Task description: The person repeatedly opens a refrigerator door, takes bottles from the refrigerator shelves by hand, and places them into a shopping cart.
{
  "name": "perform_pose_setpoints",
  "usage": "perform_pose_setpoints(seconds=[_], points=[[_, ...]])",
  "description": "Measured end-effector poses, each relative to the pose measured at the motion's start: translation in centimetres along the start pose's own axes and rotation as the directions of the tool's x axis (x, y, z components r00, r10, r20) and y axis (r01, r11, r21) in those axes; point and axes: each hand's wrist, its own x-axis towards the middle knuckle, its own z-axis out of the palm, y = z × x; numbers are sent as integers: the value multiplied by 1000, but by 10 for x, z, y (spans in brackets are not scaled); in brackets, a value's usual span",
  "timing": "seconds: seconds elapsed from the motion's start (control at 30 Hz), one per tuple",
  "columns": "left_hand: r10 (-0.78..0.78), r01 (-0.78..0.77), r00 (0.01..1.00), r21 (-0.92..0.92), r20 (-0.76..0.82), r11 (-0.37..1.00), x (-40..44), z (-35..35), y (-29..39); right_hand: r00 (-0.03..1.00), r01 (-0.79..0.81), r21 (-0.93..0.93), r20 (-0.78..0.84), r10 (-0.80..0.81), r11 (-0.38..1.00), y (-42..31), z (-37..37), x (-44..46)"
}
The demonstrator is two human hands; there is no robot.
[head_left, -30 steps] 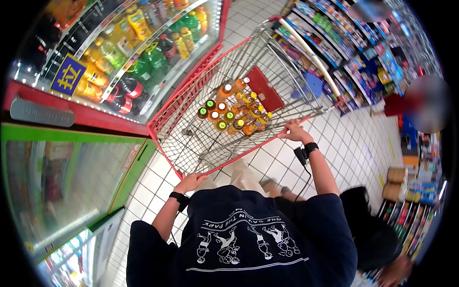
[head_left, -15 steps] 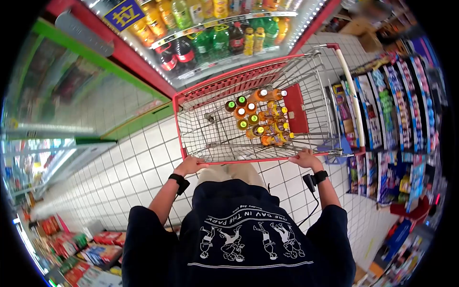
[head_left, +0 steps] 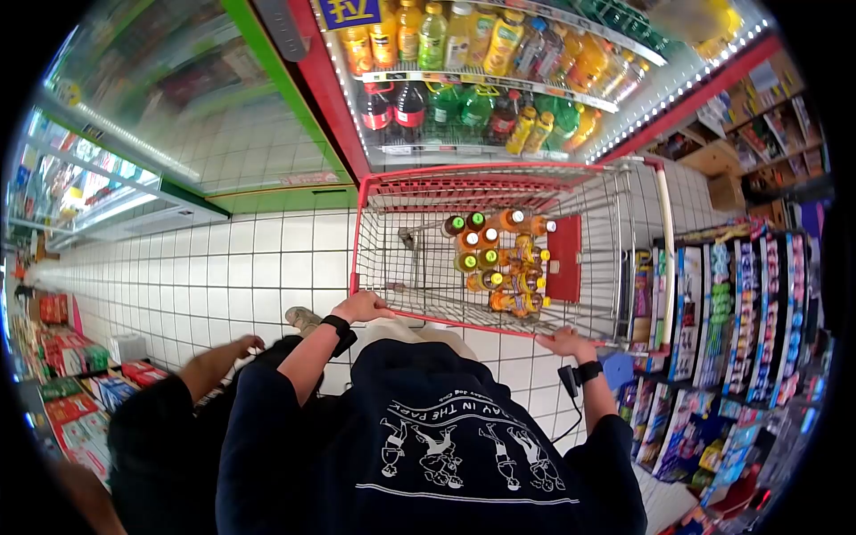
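A wire shopping cart (head_left: 428,319) with a red rim stands sideways right in front of me. My left hand (head_left: 361,308) is closed around the rim near its left corner. Farther right, my right hand (head_left: 568,341) grips the same near rim, close to the cart's red seat flap (head_left: 563,259). Inside the basket, several bottled drinks (head_left: 506,259) with green, white and yellow caps are grouped toward the flap; some stand and others lean or lie. The cart's pale push handle (head_left: 667,259) is at the right, away from both hands.
Behind the cart is a lit drinks cooler (head_left: 481,80) with bottles on its shelves. A green-framed glass door (head_left: 205,107) is at the left. Another person's arm (head_left: 214,361) is close on my left. A shelf of packaged goods (head_left: 713,303) stands at the right.
The view has turned, and the cart appears lower and farther right. Another person has come into view on my left. Both my hands still hold the cart's rim.
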Motion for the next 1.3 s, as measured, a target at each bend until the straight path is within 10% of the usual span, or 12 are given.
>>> perform_pose_setpoints(seconds=[0.57, 0.9, 1.3], points=[[-73, 71, 936, -21, -346, 997, -24, 27, 14, 935, -125, -1, 333, 118, 992, -37, -67, -27], [-56, -141, 641, -190, -765, 972, -97, 43, -17, 962, 239, -19, -133, -240, 971, -103, -92, -24], [-623, 292, 591, -584, -512, 758, -251, 127, -214, 804, 543, -63, -248, -540, 837, -387, -126, -39]])
